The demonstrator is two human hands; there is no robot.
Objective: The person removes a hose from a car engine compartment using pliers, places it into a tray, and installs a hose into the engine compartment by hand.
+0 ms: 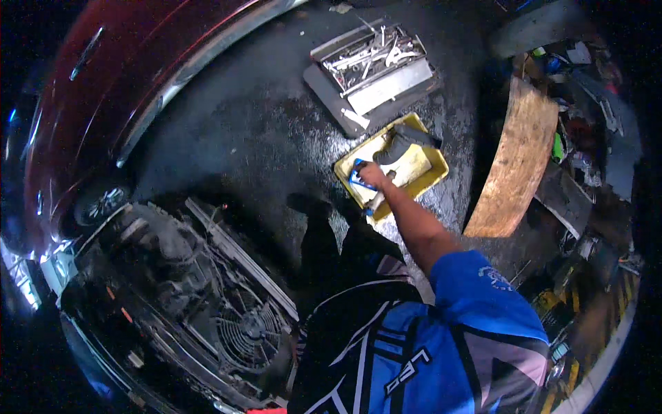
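Observation:
My right hand [372, 176] reaches down into a yellow tub [442, 170] on the floor. Its fingers are closed around a small blue object [357, 170], whose kind I cannot make out. Beyond the hand, a dark grey bent piece [400, 145] lies in the tub and reaches over its far right rim. A pale rod-like piece [374, 202] lies by the tub's near side, partly under my wrist. My left hand does not show.
Past the tub stands an open toolbox [386, 90] full of wrenches, with a white tube [355, 118] beside it. A wooden board [514, 162] leans at the right before piled clutter. At lower left is an open engine bay with a fan [252, 326]; a dark red car body [103, 83] fills the upper left.

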